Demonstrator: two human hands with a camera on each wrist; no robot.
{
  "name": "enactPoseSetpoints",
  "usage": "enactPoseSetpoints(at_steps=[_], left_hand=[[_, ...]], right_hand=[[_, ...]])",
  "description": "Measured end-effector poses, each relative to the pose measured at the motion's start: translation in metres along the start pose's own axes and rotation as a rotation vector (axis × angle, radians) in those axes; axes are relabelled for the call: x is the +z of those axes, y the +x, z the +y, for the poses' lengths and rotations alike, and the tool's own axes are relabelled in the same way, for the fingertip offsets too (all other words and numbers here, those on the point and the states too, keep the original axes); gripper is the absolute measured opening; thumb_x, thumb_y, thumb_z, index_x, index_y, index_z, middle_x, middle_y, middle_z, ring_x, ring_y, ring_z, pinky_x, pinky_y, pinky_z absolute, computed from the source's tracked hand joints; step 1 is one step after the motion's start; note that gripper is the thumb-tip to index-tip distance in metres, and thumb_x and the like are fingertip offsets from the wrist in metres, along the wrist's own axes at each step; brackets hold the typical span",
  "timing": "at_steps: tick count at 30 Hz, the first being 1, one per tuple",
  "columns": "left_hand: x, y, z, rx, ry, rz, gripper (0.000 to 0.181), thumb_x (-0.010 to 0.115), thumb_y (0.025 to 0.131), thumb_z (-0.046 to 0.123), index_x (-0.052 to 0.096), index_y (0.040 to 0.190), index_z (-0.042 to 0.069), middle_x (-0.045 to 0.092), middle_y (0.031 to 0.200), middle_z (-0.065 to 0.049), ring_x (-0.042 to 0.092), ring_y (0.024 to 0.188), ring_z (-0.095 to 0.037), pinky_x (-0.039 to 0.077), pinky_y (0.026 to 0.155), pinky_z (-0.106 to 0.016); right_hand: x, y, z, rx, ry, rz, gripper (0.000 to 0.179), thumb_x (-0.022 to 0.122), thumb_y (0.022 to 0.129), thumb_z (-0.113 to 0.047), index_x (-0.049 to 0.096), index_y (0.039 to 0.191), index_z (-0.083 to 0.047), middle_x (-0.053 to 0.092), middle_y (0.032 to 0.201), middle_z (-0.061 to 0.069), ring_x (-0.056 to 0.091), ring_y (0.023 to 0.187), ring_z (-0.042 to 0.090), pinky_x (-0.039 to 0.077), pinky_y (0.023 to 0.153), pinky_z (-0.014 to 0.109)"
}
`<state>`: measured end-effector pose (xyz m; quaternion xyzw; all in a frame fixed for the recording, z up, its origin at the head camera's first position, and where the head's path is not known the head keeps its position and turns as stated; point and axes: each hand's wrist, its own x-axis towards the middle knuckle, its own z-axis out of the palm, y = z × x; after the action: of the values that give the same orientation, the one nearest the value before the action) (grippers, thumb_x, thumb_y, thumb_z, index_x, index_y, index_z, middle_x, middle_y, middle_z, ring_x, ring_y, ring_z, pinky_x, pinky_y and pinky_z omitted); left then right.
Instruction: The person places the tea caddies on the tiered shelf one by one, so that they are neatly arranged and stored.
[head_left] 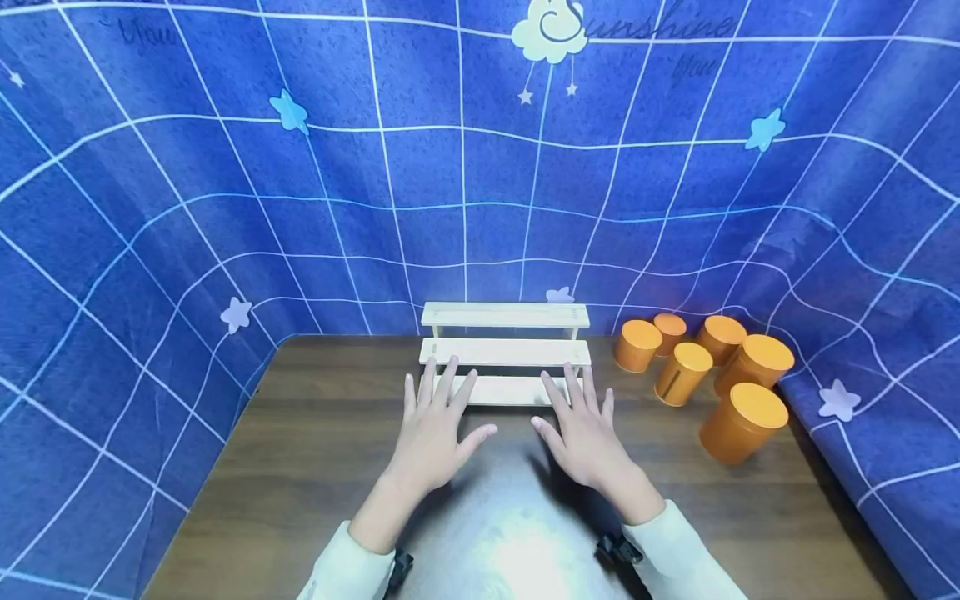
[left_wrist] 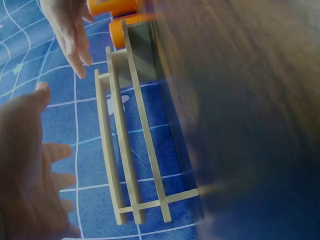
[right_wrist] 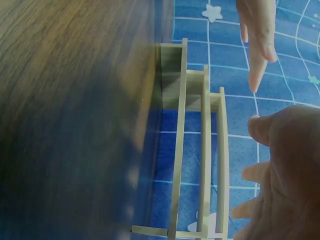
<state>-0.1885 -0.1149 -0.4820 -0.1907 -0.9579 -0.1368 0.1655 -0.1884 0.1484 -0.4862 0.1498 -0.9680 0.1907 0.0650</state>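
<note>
A pale three-step display rack [head_left: 504, 352] stands at the back middle of the wooden table, its three narrow shelves bare. My left hand [head_left: 431, 437] hovers before its left part, fingers spread and straight, holding nothing. Level with it on the other side, my right hand [head_left: 588, 442] is also spread out, palm down. From above, the fingertips of both overlap the lower shelves. Both wrist views show the left hand [left_wrist: 30, 175] and the right hand [right_wrist: 295, 170] raised above the table, apart from the rack [left_wrist: 117, 145] with its slim side supports.
Several orange lidded canisters [head_left: 742, 423] of different sizes stand on the table's right side, right of the rack. A blue gridded curtain [head_left: 420, 167] surrounds the table [head_left: 300, 467] at the back and both sides. Bright glare lies on the front middle of the tabletop.
</note>
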Motion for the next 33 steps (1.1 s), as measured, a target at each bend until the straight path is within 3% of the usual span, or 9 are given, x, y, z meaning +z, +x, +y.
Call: enactPoseSetpoints(at_steps=[4, 8, 11, 14, 17, 20, 26, 30, 33], left_hand=[[0.001, 0.009, -0.004, -0.054, -0.091, 0.001, 0.085, 0.050, 0.100, 0.071, 0.034, 0.166, 0.020, 0.020, 0.177, -0.013, 0.011, 0.164, -0.046, 0.006, 0.128, -0.075], [0.001, 0.020, -0.006, -0.185, -0.376, 0.010, 0.071, 0.045, 0.107, 0.063, 0.042, 0.162, 0.018, 0.027, 0.175, -0.013, 0.018, 0.163, -0.042, 0.014, 0.130, -0.070], [0.002, 0.026, -0.007, -0.291, -0.637, 0.080, 0.059, 0.044, 0.110, 0.053, 0.050, 0.155, 0.015, 0.034, 0.171, -0.013, 0.027, 0.161, -0.038, 0.023, 0.130, -0.065], [0.004, 0.034, -0.010, -0.349, -0.775, 0.193, 0.054, 0.046, 0.111, 0.045, 0.053, 0.152, 0.011, 0.038, 0.167, -0.016, 0.032, 0.158, -0.036, 0.026, 0.130, -0.061], [0.010, 0.041, -0.015, -0.380, -0.810, 0.283, 0.052, 0.048, 0.111, 0.040, 0.052, 0.152, 0.007, 0.038, 0.166, -0.018, 0.034, 0.157, -0.035, 0.026, 0.130, -0.058], [0.016, 0.048, -0.022, -0.419, -0.834, 0.315, 0.053, 0.050, 0.111, 0.036, 0.049, 0.153, 0.005, 0.039, 0.164, -0.018, 0.035, 0.156, -0.035, 0.026, 0.131, -0.056], [0.017, 0.060, -0.029, -0.551, -0.908, 0.292, 0.053, 0.055, 0.104, 0.018, 0.045, 0.155, 0.008, 0.039, 0.163, -0.016, 0.035, 0.155, -0.036, 0.028, 0.129, -0.058], [0.015, 0.063, -0.032, -0.595, -0.946, 0.271, 0.059, 0.054, 0.099, 0.007, 0.041, 0.157, 0.007, 0.034, 0.164, -0.018, 0.033, 0.156, -0.038, 0.027, 0.129, -0.057], [0.017, 0.065, -0.036, -0.614, -0.948, 0.264, 0.061, 0.054, 0.100, 0.008, 0.038, 0.159, 0.007, 0.033, 0.166, -0.018, 0.029, 0.159, -0.039, 0.023, 0.132, -0.055]], right_hand=[[-0.002, 0.003, 0.001, -0.006, 0.018, 0.010, 0.069, 0.050, 0.109, -0.048, 0.029, 0.168, -0.020, 0.011, 0.177, 0.023, 0.002, 0.164, 0.050, 0.006, 0.118, 0.087], [-0.003, 0.004, 0.004, 0.004, 0.042, 0.018, 0.067, 0.052, 0.109, -0.047, 0.032, 0.167, -0.020, 0.013, 0.177, 0.022, 0.000, 0.164, 0.050, 0.006, 0.119, 0.086], [-0.003, 0.005, 0.006, 0.008, 0.085, 0.029, 0.067, 0.055, 0.108, -0.045, 0.036, 0.165, -0.018, 0.016, 0.176, 0.023, -0.004, 0.164, 0.050, 0.005, 0.120, 0.086], [-0.005, 0.006, 0.009, 0.005, 0.128, 0.053, 0.066, 0.059, 0.106, -0.042, 0.039, 0.163, -0.016, 0.018, 0.175, 0.024, -0.005, 0.163, 0.052, 0.004, 0.119, 0.086], [-0.009, 0.008, 0.014, 0.011, 0.160, 0.086, 0.066, 0.062, 0.104, -0.042, 0.042, 0.161, -0.015, 0.018, 0.175, 0.026, -0.006, 0.162, 0.053, 0.003, 0.119, 0.086], [-0.014, 0.009, 0.021, 0.033, 0.184, 0.137, 0.066, 0.065, 0.102, -0.039, 0.044, 0.159, -0.013, 0.018, 0.174, 0.027, -0.007, 0.162, 0.054, 0.002, 0.119, 0.086], [-0.031, 0.011, 0.035, 0.104, 0.164, 0.270, 0.064, 0.067, 0.099, -0.035, 0.048, 0.154, -0.008, 0.020, 0.172, 0.028, -0.007, 0.162, 0.054, 0.003, 0.118, 0.086], [-0.054, 0.000, 0.040, 0.188, 0.103, 0.259, 0.067, 0.066, 0.099, -0.039, 0.046, 0.156, -0.009, 0.018, 0.171, 0.032, -0.006, 0.160, 0.058, 0.003, 0.116, 0.088], [-0.076, -0.012, 0.043, 0.269, 0.076, 0.219, 0.073, 0.065, 0.100, -0.043, 0.040, 0.158, -0.007, 0.013, 0.170, 0.037, -0.008, 0.158, 0.062, 0.002, 0.112, 0.091]])
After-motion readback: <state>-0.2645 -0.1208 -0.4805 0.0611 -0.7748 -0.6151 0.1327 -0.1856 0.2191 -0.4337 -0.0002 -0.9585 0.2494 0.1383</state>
